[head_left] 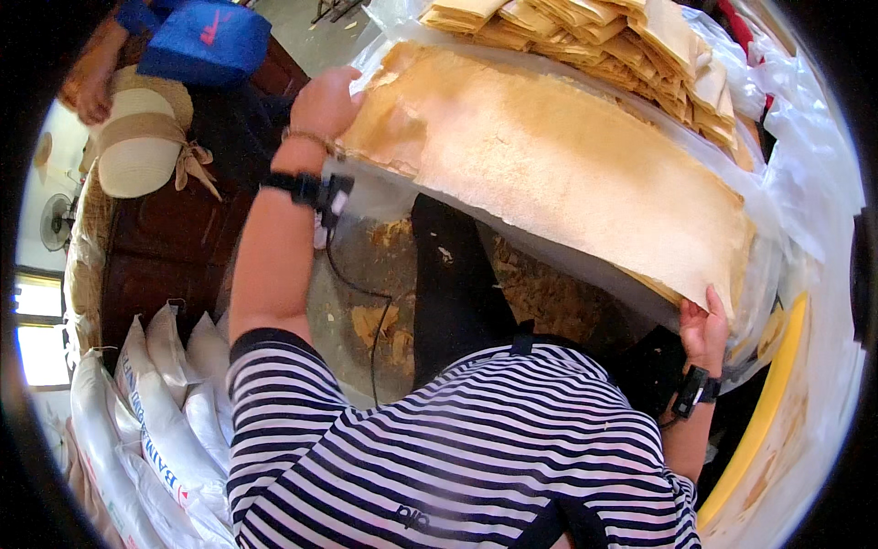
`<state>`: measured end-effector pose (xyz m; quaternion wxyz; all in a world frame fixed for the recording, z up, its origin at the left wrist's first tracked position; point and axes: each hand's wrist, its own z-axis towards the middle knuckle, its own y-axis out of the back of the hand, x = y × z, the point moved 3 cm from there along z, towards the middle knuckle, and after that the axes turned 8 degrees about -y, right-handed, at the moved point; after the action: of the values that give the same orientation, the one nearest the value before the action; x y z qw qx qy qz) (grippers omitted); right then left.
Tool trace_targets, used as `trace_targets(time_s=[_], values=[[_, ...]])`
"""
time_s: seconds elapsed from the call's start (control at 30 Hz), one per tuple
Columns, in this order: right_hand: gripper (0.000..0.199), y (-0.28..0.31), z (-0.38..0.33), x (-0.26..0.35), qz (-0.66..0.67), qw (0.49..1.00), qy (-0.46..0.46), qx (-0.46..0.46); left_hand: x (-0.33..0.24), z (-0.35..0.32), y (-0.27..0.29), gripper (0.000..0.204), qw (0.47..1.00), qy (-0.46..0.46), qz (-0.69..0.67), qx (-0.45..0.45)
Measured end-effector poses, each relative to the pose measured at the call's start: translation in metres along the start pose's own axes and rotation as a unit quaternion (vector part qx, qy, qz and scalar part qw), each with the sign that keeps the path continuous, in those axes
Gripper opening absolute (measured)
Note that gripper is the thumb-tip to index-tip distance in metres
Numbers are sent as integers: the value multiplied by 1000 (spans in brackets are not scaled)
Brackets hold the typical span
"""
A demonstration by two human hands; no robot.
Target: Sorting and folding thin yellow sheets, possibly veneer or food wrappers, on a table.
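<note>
A long, thin tan sheet (549, 169), like wood veneer or coarse paper, stretches across the front of me over a pile of similar sheets, with brown stains near its left end. At that left end my left hand (325, 108) grips the edge, its fingers partly hidden. My right hand (702, 329) pinches the near right corner between thumb and fingers. A few sheet edges show under this corner. Clear plastic (764, 265) spreads beneath and around the pile.
Folded tan sheets (640, 46) are heaped behind the pile. A yellow curved edge (764, 403) runs along my right. White sacks (151, 421) stand at the left, below a straw hat (137, 146) and a blue bag (206, 41). Another person's hand (94, 96) is beside the hat. Scraps litter the floor.
</note>
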<state>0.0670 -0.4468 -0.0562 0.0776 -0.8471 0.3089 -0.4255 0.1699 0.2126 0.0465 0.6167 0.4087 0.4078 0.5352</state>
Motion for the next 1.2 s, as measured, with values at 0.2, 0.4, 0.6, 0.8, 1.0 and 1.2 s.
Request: trace_targets(time_s=[0.2,0.4,0.6,0.8,1.0,1.2], values=[[26,-5,0,17,17,1000,13,13,-37,-69,-18,53,989,-127,40,-70],[28,-32,-11,26,11,998,50,25,-20,-74,-20,64,982,-106,154,-4],[31,-33,-10,20,-17,997,71,-7,-1,-66,-17,51,964,-155,201,76],[33,-32,-1,6,-63,993,93,-27,18,-44,-8,20,966,-210,92,119],[29,-28,2,6,-100,993,65,-16,6,-25,-4,14,950,-272,132,75],[30,-37,-9,6,-119,989,72,-45,25,28,15,23,992,-99,-2,74]])
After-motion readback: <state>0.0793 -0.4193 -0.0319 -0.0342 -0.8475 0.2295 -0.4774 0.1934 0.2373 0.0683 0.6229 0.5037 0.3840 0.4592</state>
